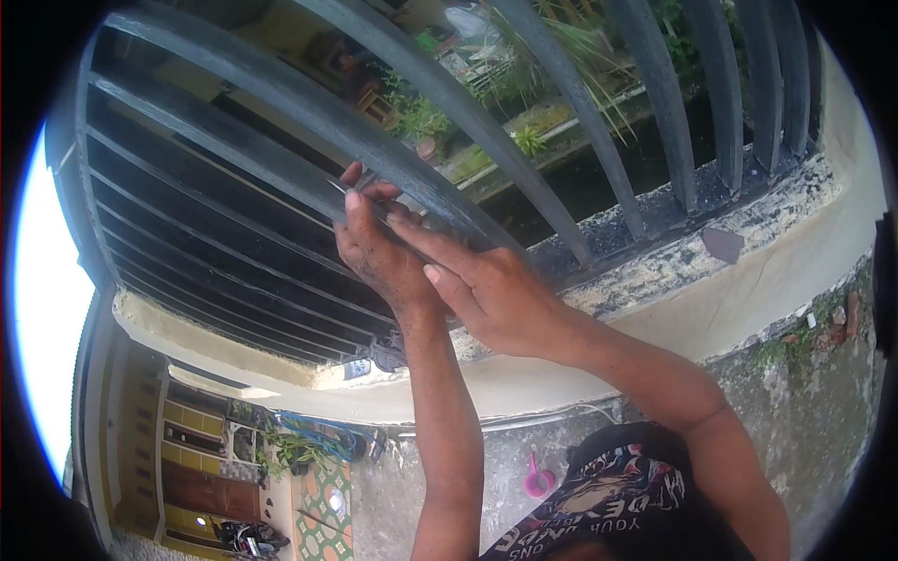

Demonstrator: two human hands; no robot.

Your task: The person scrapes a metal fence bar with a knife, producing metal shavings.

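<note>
Both my hands are up against a slanted black metal fence bar (281, 93). My left hand (374, 252) curls around the bar and pinches a thin pale strip (335, 188) against it; I cannot tell what the strip is. My right hand (491, 294) lies just beside it, with its fingers stretched out flat along the same bar. The fingertips touch the back of my left hand and hold nothing. Dark smudges cover both hands.
The fence of several black bars (655, 93) stands on a low concrete wall (748, 280) whose top is flecked with black, and a dark flake (722, 245) lies there. Plants (421, 117) grow behind the bars. A pink object (538, 481) lies on the ground; a motorbike (248, 538) stands farther off.
</note>
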